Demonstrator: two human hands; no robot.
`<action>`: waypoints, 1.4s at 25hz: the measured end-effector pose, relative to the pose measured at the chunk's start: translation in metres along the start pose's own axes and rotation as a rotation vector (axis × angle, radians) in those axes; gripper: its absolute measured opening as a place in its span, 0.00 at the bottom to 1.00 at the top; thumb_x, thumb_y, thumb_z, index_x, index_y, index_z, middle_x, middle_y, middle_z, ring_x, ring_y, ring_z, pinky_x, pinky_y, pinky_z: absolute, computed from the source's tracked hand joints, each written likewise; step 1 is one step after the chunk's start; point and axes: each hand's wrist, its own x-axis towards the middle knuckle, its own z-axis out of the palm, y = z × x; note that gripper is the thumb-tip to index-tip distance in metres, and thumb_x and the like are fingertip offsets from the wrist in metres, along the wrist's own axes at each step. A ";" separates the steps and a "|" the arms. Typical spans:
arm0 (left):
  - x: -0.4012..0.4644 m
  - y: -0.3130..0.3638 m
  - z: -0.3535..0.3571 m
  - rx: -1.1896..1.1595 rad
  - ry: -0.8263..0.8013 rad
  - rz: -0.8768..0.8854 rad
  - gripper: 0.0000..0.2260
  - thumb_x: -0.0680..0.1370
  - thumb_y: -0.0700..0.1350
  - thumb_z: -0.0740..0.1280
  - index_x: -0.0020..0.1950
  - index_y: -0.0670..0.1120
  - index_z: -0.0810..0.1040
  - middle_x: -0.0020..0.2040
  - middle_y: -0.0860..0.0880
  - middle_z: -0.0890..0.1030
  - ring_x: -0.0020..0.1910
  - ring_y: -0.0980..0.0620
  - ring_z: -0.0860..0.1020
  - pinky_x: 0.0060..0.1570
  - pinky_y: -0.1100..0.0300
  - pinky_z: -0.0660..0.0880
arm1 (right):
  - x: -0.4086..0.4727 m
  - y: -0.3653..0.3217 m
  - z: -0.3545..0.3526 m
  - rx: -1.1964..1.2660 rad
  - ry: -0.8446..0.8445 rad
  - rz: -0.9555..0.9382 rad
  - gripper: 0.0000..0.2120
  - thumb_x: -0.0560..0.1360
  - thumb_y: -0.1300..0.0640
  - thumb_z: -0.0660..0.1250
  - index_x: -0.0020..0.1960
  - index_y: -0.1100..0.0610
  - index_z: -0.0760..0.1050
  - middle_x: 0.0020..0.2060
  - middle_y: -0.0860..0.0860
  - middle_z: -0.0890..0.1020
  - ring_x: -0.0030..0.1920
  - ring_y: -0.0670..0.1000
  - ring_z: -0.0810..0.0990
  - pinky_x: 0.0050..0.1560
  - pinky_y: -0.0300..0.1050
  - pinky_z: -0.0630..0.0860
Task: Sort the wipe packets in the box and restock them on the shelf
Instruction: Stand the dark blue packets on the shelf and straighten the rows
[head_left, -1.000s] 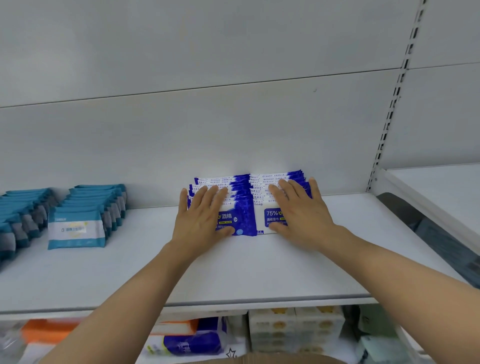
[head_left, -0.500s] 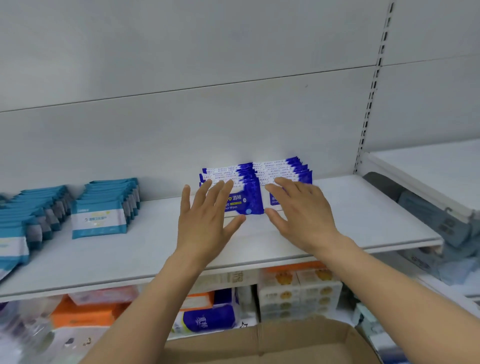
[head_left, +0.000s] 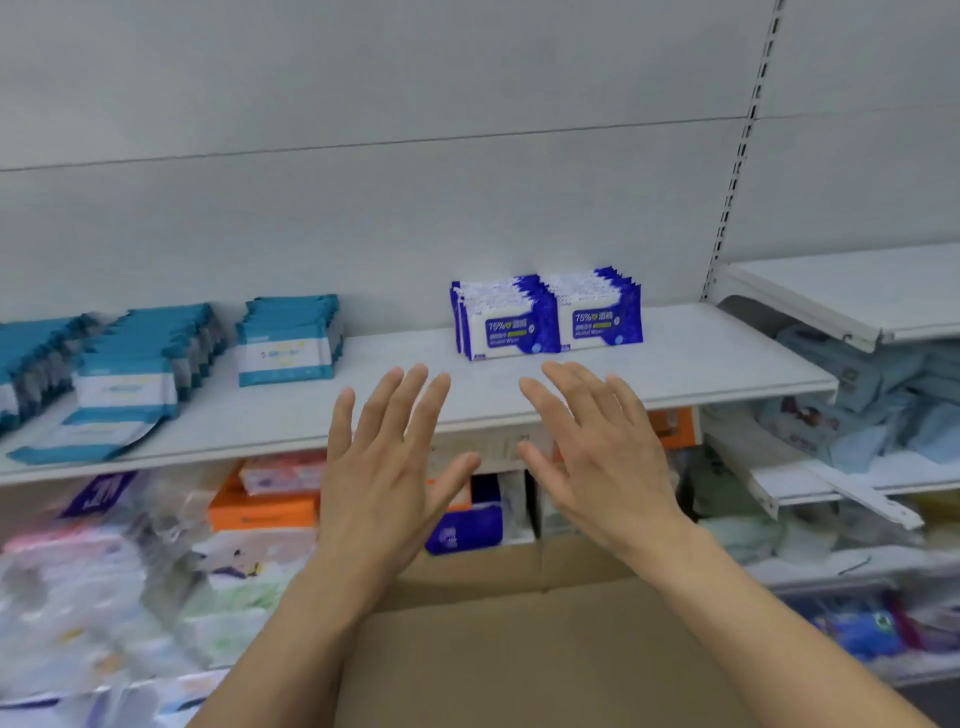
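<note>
Both hands are raised in front of the shelf with fingers straight and spread, holding nothing: the left hand (head_left: 387, 467) and the right hand (head_left: 597, 457) side by side, apart from each other. At about 12 o'clock from them, two rows of blue wipe packets (head_left: 548, 317) stand upright on the white shelf (head_left: 701, 358), touching one another, clear of the fingertips. Toward 10 o'clock on the same shelf stand rows of teal wipe packets (head_left: 285, 340), one lying flat near the front edge. At 6 o'clock, below the forearms, is the cardboard box (head_left: 519, 649). The lower shelves hold blurred mixed packages. A grey panelled wall backs the shelving.
</note>
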 end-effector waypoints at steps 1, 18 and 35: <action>-0.018 -0.009 -0.011 -0.007 0.003 -0.008 0.31 0.78 0.64 0.55 0.75 0.48 0.66 0.74 0.48 0.69 0.74 0.47 0.65 0.73 0.41 0.58 | -0.007 -0.021 -0.006 0.013 0.012 0.007 0.25 0.76 0.45 0.60 0.68 0.56 0.71 0.67 0.56 0.74 0.67 0.57 0.72 0.65 0.59 0.70; -0.267 -0.196 -0.144 -0.115 -0.229 -0.269 0.23 0.77 0.61 0.58 0.65 0.50 0.75 0.61 0.54 0.78 0.60 0.50 0.75 0.59 0.52 0.72 | -0.070 -0.324 0.005 0.280 -0.306 -0.085 0.19 0.73 0.46 0.60 0.58 0.53 0.78 0.50 0.50 0.81 0.46 0.55 0.81 0.42 0.50 0.75; -0.154 -0.573 -0.089 -0.114 -0.344 -0.119 0.22 0.78 0.56 0.63 0.70 0.50 0.71 0.66 0.51 0.75 0.61 0.47 0.74 0.59 0.52 0.72 | 0.191 -0.529 0.147 0.297 -0.320 -0.044 0.20 0.79 0.45 0.60 0.68 0.50 0.71 0.62 0.49 0.76 0.62 0.54 0.74 0.62 0.50 0.66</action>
